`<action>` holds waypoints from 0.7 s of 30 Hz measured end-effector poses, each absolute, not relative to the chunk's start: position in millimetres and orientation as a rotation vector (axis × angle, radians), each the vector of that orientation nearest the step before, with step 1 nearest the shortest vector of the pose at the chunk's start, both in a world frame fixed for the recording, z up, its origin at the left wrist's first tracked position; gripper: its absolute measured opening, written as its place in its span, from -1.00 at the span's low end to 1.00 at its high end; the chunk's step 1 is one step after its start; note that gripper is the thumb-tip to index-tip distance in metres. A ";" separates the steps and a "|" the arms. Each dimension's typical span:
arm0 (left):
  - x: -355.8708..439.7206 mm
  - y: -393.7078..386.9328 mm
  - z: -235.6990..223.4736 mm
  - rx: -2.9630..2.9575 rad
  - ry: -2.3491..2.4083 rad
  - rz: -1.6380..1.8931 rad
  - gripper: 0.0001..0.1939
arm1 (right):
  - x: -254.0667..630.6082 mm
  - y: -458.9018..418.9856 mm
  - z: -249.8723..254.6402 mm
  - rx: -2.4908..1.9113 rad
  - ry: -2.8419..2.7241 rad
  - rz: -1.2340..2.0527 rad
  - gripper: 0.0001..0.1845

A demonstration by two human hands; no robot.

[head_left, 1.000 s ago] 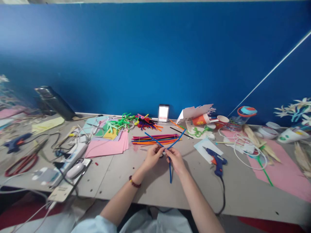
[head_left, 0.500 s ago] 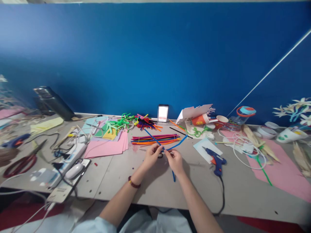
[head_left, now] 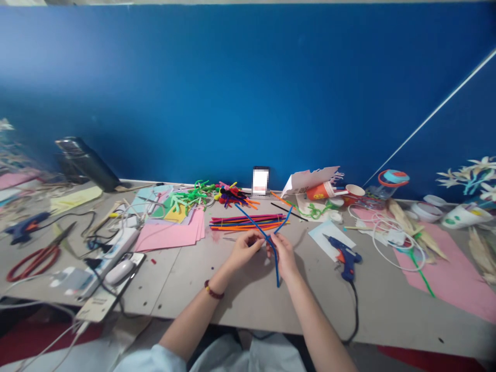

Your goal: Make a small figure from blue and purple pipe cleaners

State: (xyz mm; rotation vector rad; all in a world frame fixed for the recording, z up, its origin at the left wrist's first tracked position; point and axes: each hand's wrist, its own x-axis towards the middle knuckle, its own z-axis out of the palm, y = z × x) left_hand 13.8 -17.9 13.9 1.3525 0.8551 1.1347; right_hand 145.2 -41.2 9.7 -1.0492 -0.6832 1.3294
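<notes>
Blue pipe cleaners [head_left: 277,266] meet at a joint between my hands, with two arms spreading up and away and one tail hanging toward me. My right hand [head_left: 284,254] is closed on them just by the joint. My left hand [head_left: 245,249] has its fingers curled and its thumb at the joint's left side, pinching the blue stems; its fingertips are partly hidden. Just beyond my hands lies a bundle of colored pipe cleaners [head_left: 232,223], partly crossed by the blue arms. A thin dark metal tool tip [head_left: 228,239] shows left of my left hand.
At right a blue glue gun [head_left: 349,261] rests by pale blue paper [head_left: 318,235], its cord running to the front edge. Pink paper [head_left: 166,237], a power strip [head_left: 116,253], a phone [head_left: 101,305] and red-handled scissors [head_left: 39,261] lie left. Paper cups [head_left: 321,191] stand behind.
The joined blue pipe cleaners have turned, so the right arm points more steeply up and the tail lies in front of my right hand. My fingers have shifted at the joint.
</notes>
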 end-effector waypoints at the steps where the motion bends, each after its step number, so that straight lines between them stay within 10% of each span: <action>1: 13.8 -17.9 13.2 1.355 0.854 1.125 -0.76 | 145.5 -41.3 9.4 -1.047 -0.687 1.331 -0.67; 21: 12.4 -18.8 20.2 1.249 0.837 1.123 -0.72 | 141.0 -44.2 15.5 -1.048 -0.706 1.360 -0.69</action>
